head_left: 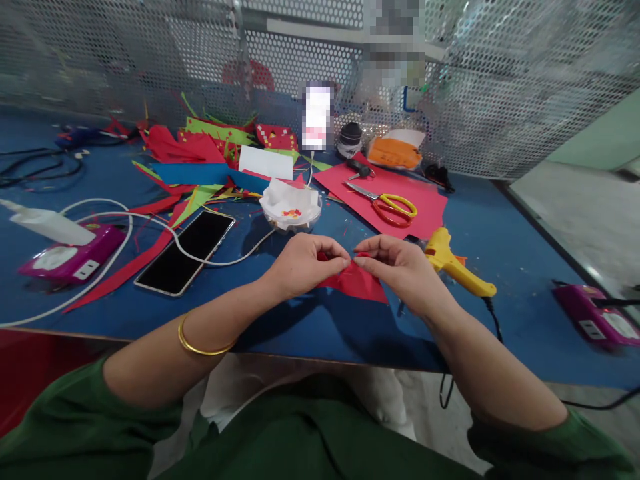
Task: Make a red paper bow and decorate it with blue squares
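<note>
My left hand (pixel 310 265) and my right hand (pixel 400 268) meet over the front middle of the table, thumbs and fingers pinched. Between them is a piece of red paper (pixel 357 283), gripped from both sides; its lower part spreads beneath the fingertips and looks creased. Part of it is hidden behind the fingers. Just right of my right hand lies a yellow glue gun (pixel 457 267). Beyond the hands stands a small bowl (pixel 290 207) lined with white paper, with tiny red and yellow bits in it. Scissors (pixel 393 205) with yellow and orange handles rest on a red sheet (pixel 340 180).
A dark-screened phone (pixel 185 253) lies at left, a white cable (pixel 220 263) looping over it. Purple power sockets (pixel 75 257) sit at left, with another purple socket (pixel 595 313) at far right. Paper scraps (pixel 180 143) pile up behind. A perforated metal screen (pixel 310 57) borders the back.
</note>
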Tool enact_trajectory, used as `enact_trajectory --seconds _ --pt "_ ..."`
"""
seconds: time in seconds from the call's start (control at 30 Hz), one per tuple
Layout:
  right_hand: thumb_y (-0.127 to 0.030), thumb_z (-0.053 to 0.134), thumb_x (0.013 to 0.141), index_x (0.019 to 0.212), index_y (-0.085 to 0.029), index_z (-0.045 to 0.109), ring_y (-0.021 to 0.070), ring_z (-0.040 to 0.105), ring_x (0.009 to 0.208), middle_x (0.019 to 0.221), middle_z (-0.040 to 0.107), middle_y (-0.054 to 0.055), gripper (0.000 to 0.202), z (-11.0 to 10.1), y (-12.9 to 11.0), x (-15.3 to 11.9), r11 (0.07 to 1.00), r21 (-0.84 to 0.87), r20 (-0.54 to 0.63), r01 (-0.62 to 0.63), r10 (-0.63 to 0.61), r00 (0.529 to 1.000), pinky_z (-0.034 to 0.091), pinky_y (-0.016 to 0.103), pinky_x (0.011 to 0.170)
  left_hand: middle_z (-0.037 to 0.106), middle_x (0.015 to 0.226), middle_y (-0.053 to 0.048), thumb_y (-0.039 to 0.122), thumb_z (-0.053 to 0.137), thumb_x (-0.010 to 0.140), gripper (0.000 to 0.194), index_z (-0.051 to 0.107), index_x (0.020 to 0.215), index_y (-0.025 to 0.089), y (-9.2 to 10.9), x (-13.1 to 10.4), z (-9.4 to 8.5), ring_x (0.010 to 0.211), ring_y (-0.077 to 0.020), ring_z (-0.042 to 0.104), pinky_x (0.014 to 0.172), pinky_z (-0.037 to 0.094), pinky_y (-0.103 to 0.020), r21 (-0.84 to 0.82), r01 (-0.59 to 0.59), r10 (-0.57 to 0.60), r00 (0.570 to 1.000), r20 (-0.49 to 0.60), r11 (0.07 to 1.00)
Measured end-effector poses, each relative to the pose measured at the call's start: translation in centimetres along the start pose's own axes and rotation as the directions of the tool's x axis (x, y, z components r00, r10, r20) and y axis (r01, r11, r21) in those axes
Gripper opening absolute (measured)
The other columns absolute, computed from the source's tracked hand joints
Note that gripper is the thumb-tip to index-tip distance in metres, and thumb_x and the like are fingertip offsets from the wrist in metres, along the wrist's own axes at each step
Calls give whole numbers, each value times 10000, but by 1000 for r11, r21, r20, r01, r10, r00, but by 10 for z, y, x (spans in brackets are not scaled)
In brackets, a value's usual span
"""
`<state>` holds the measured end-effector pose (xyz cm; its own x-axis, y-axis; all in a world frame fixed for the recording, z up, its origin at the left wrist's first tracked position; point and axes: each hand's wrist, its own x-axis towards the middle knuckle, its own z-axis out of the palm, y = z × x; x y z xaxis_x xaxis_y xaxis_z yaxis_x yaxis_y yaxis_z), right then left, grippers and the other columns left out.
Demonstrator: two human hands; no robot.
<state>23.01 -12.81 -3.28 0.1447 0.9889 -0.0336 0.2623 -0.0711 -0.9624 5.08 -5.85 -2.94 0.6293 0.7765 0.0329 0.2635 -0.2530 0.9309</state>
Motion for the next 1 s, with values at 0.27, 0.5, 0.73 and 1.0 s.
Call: enact_trajectory --seconds 0.27,0.5,0.73,1.0 --pt "-344 760 672 859 -167 662 95 501 527 627 615 -35 276 4 2 0 1000 15 -87 15 -14 996 364 249 501 746 742 -27 295 692 762 152 767 773 164 -1 0 0 720 -165 651 695 484 -269 -61 68 -66 997 39 996" --pt "-411 700 778 942 -191 658 121 533 574 652 625 -27 277 2 2 0 998 -33 -73 50 -52 996 402 274 546 720 702 -11 267 760 689 106 753 731 170 -4 2 -1 690 -147 621 718 484 -286 -176 113 -106 993 49 978" --pt "-399 745 747 959 -194 651 123 562 616 707 658 -16 310 -1 3 0 998 2 -90 55 -54 994 446 282 590 710 682 -5 247 757 689 80 747 718 173 0 1 -1 672 -140 616 729 485 -288 -212 127 -122 992 41 969" --pt "-358 730 742 918 -195 636 128 563 595 686 666 -10 257 5 2 -1 992 -80 -104 102 -110 988 439 282 572 716 686 -7 297 710 754 132 741 688 187 -3 2 -1 701 -154 626 774 486 -301 -142 69 -56 994 90 987"
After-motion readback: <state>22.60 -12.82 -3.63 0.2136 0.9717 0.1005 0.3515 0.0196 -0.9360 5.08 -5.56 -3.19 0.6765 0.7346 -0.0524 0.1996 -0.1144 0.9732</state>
